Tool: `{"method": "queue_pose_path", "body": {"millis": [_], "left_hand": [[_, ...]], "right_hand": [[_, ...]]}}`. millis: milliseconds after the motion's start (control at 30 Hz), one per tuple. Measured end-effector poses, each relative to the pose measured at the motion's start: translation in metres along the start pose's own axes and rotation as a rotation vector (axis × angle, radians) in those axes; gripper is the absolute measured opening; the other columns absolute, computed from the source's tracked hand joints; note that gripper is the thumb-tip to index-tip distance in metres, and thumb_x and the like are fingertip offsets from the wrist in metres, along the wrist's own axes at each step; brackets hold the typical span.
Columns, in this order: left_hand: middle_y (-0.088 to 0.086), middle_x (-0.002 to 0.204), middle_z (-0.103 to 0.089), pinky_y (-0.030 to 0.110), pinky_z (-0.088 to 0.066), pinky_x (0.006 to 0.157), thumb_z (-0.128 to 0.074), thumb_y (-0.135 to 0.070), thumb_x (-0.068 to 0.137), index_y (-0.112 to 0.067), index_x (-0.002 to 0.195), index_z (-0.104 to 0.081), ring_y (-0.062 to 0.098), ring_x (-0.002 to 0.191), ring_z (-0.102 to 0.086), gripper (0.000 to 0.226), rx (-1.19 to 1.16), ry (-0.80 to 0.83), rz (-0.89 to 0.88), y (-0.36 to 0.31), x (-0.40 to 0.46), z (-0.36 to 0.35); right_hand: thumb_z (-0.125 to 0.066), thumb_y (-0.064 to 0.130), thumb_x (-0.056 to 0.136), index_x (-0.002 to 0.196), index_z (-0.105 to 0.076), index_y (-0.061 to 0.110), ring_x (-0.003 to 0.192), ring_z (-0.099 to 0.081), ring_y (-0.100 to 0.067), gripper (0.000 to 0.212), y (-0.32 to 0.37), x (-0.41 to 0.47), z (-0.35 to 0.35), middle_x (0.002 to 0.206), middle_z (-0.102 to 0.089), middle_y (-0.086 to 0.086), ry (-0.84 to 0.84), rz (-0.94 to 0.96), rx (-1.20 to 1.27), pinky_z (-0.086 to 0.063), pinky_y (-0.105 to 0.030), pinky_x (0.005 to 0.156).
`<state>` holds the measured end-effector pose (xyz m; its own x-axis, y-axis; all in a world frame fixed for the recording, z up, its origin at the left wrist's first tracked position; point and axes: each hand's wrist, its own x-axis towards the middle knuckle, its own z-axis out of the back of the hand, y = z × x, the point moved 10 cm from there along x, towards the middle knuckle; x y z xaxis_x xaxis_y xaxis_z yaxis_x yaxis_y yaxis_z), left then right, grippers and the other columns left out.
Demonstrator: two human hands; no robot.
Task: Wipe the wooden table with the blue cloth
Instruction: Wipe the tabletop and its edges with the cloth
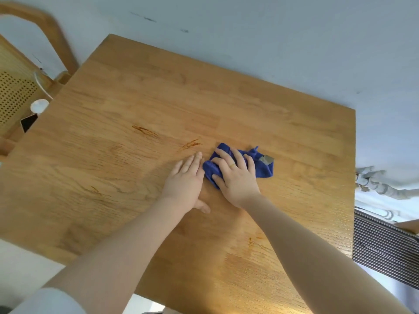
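Observation:
The wooden table (140,103) fills most of the view, its top marked with brown streaks (145,131) left of centre and a fainter one near the front right. A crumpled blue cloth (264,169) with a grey label lies right of centre. My right hand (235,177) lies on top of the cloth with its fingers spread over it and the thumb hooked at its near edge. My left hand (186,182) rests flat on the bare wood just left of the cloth, fingers straight and together.
A wooden chair (25,71) with a woven cane back stands at the table's left edge, with a white cable and a small round white object on it. A grey wall runs along the far edge. A striped fabric (385,245) lies beyond the right edge.

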<state>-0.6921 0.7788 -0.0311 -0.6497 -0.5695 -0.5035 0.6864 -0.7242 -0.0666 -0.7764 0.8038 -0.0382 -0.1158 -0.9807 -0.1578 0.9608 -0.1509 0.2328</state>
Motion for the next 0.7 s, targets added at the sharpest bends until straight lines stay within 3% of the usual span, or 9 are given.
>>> {"method": "queue_pose_path", "body": {"millis": [133,233,367,533,700], "left_hand": [[0.006,0.157,0.016,0.035,-0.004,0.117,-0.070,-0.062,0.063,-0.009,0.149,0.001,0.019,0.145,0.008,0.123,-0.063,-0.017,0.031,0.002,-0.002,0.003],[0.009,0.155,0.021,0.037,0.003,0.116,-0.070,-0.067,0.058,-0.006,0.146,0.014,0.024,0.145,0.010,0.136,-0.050,-0.053,0.147,0.014,-0.005,0.002],[0.011,0.153,0.026,0.039,0.015,0.112,-0.062,-0.077,0.056,-0.006,0.145,0.019,0.023,0.143,0.018,0.139,-0.084,-0.118,0.237,0.035,-0.016,0.003],[0.008,0.156,0.017,0.033,0.007,0.115,-0.056,-0.077,0.062,-0.008,0.147,0.011,0.019,0.145,0.011,0.129,-0.108,-0.186,0.218,0.077,-0.028,0.027],[0.012,0.156,0.014,0.036,-0.001,0.119,-0.061,-0.072,0.065,-0.005,0.147,0.010,0.024,0.145,0.007,0.128,-0.071,-0.098,0.291,0.128,-0.031,0.026]], "right_hand": [[-0.023,0.050,0.095,0.139,-0.030,0.034,0.142,-0.010,-0.024,0.048,-0.018,0.022,0.007,0.154,-0.018,0.013,0.036,0.069,-0.043,-0.005,-0.046,0.112],[-0.026,0.048,0.097,0.145,-0.018,0.033,0.144,-0.004,-0.023,0.051,-0.049,0.059,0.016,0.155,-0.013,0.012,0.005,-0.103,-0.050,-0.004,-0.046,0.113],[-0.026,0.047,0.097,0.146,-0.018,0.028,0.144,-0.002,-0.025,0.053,-0.058,0.083,0.019,0.156,-0.012,0.009,-0.018,-0.223,-0.011,-0.005,-0.049,0.113],[-0.021,0.049,0.093,0.144,-0.025,0.026,0.142,-0.012,-0.027,0.056,0.008,0.035,0.005,0.155,-0.018,0.006,0.008,-0.030,-0.081,-0.010,-0.049,0.110],[-0.008,0.054,0.086,0.143,-0.027,0.030,0.143,-0.012,-0.027,0.065,0.070,0.002,-0.022,0.155,-0.020,0.007,0.111,0.148,-0.067,-0.008,-0.049,0.112]]}}
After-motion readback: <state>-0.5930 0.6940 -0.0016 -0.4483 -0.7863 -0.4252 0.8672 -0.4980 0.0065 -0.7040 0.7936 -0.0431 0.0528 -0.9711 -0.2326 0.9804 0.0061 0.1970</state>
